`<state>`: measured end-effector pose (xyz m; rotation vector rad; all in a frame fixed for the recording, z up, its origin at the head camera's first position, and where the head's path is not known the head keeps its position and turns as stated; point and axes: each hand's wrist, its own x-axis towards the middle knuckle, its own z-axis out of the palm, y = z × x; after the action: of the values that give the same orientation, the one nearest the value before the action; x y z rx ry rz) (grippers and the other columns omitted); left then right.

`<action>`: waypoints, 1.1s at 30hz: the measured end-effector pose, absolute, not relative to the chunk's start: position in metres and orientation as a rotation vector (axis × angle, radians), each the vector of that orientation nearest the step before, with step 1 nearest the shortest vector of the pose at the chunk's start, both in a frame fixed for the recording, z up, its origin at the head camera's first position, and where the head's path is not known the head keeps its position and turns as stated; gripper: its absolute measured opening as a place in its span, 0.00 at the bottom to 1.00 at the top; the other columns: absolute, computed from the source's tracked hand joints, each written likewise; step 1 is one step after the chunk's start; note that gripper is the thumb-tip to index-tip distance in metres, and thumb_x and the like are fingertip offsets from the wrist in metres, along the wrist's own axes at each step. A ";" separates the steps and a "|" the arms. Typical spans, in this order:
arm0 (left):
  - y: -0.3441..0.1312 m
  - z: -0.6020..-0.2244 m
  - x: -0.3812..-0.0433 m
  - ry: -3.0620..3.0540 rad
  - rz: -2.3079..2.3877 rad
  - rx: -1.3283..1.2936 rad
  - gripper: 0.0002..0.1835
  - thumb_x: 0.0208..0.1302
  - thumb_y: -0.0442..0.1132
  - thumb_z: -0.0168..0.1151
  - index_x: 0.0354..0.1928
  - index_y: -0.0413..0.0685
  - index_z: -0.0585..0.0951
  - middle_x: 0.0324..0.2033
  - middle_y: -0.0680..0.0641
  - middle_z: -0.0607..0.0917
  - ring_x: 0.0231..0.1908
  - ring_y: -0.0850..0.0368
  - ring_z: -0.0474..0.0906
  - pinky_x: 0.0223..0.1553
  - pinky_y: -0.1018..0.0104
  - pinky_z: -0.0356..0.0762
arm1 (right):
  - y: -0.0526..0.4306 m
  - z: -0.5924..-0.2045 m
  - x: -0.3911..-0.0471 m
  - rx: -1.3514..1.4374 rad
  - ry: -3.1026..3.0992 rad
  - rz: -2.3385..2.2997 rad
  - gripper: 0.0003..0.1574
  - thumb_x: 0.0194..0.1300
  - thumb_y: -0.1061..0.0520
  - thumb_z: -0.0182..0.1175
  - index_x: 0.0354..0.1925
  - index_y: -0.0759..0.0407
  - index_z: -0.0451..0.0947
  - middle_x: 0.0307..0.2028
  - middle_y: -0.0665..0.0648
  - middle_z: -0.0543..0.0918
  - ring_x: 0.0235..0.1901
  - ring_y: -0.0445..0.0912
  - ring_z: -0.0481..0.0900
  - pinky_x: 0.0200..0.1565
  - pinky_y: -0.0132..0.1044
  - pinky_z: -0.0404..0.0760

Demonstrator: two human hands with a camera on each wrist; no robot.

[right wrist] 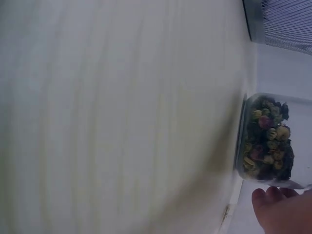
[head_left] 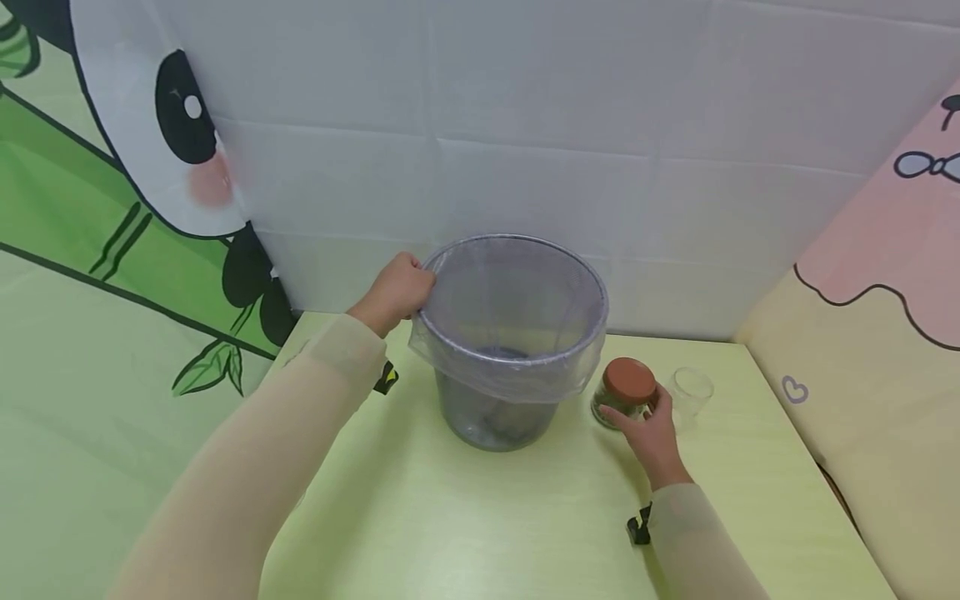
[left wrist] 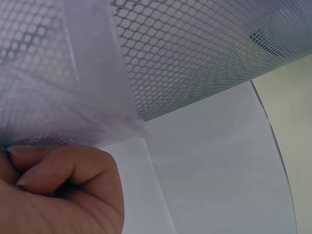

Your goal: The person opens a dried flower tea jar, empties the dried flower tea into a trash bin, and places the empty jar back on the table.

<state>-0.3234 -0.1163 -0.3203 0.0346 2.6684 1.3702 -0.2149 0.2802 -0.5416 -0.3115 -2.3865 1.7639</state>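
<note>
A grey mesh wastebasket (head_left: 495, 417) stands upright on the table, lined with a clear plastic bag (head_left: 517, 379) folded over its rim. My left hand (head_left: 397, 292) grips the rim and liner at the left side. In the left wrist view its curled fingers (left wrist: 73, 168) sit against the bag, below the mesh. Right of the basket is a glass jar (right wrist: 268, 141) of dried flowers, with a reddish-brown lid (head_left: 630, 381). My right hand (head_left: 651, 433) holds this jar, thumb across the near side and fingers round the right side.
A clear, empty-looking glass (head_left: 692, 387) stands just right of the jar. The pale yellow-green table (head_left: 450, 517) meets a white sheet wall (head_left: 525, 167) behind the basket. Printed cloth panels rise on the left and right.
</note>
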 end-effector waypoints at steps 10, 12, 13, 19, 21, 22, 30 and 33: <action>-0.118 -0.321 -0.323 2.667 1.371 0.029 0.07 0.73 0.39 0.44 0.43 0.42 0.65 0.39 0.42 0.70 0.30 0.54 0.68 0.26 0.64 0.68 | 0.282 -0.557 -0.230 -0.396 -2.355 1.825 0.76 0.57 0.40 0.78 0.82 0.53 0.36 0.77 0.62 0.53 0.76 0.57 0.53 0.73 0.57 0.54; -0.117 -0.321 -0.324 2.670 1.365 0.025 0.07 0.74 0.40 0.44 0.44 0.42 0.65 0.39 0.41 0.70 0.29 0.54 0.68 0.26 0.64 0.68 | 0.284 -0.559 -0.233 -0.395 -2.349 1.839 0.75 0.57 0.40 0.78 0.81 0.53 0.37 0.77 0.62 0.53 0.75 0.57 0.54 0.73 0.56 0.54; -0.117 -0.321 -0.324 2.671 1.363 0.022 0.08 0.74 0.40 0.44 0.44 0.42 0.65 0.39 0.42 0.71 0.30 0.54 0.68 0.26 0.64 0.68 | 0.284 -0.560 -0.234 -0.392 -2.350 1.843 0.75 0.57 0.41 0.78 0.81 0.53 0.37 0.77 0.62 0.54 0.75 0.57 0.54 0.73 0.56 0.54; -0.117 -0.320 -0.325 2.663 1.360 0.016 0.08 0.75 0.40 0.44 0.45 0.41 0.65 0.40 0.41 0.71 0.31 0.53 0.69 0.27 0.64 0.69 | 0.286 -0.564 -0.237 -0.369 -2.367 1.843 0.73 0.57 0.49 0.80 0.80 0.56 0.39 0.75 0.63 0.58 0.74 0.56 0.56 0.74 0.53 0.52; -0.117 -0.320 -0.325 2.663 1.357 0.018 0.08 0.75 0.40 0.44 0.45 0.41 0.65 0.39 0.42 0.71 0.30 0.53 0.68 0.27 0.64 0.69 | 0.287 -0.565 -0.238 -0.358 -2.370 1.842 0.72 0.56 0.52 0.80 0.80 0.57 0.39 0.75 0.63 0.58 0.74 0.57 0.56 0.74 0.53 0.52; -0.118 -0.320 -0.325 2.665 1.353 0.018 0.08 0.74 0.40 0.44 0.44 0.42 0.65 0.39 0.42 0.71 0.30 0.53 0.68 0.26 0.64 0.69 | 0.287 -0.566 -0.238 -0.356 -2.369 1.844 0.72 0.56 0.53 0.80 0.80 0.57 0.40 0.75 0.63 0.58 0.74 0.57 0.56 0.74 0.53 0.52; -0.118 -0.317 -0.321 2.652 1.383 0.048 0.06 0.74 0.38 0.44 0.41 0.42 0.64 0.37 0.42 0.70 0.27 0.55 0.67 0.25 0.65 0.68 | 0.286 -0.569 -0.240 -0.313 -2.341 1.837 0.67 0.55 0.56 0.81 0.78 0.59 0.47 0.73 0.63 0.61 0.72 0.57 0.60 0.73 0.53 0.55; -0.119 -0.317 -0.320 2.644 1.384 0.046 0.06 0.74 0.39 0.44 0.41 0.43 0.64 0.37 0.43 0.69 0.27 0.55 0.67 0.25 0.65 0.68 | 0.287 -0.570 -0.240 -0.324 -2.357 1.822 0.67 0.55 0.54 0.81 0.78 0.59 0.48 0.72 0.62 0.62 0.72 0.56 0.60 0.73 0.52 0.55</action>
<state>-0.3201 -0.1185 -0.3169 0.0455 2.6439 1.3840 -0.2405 0.2866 -0.5701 -0.3236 -2.3573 1.8220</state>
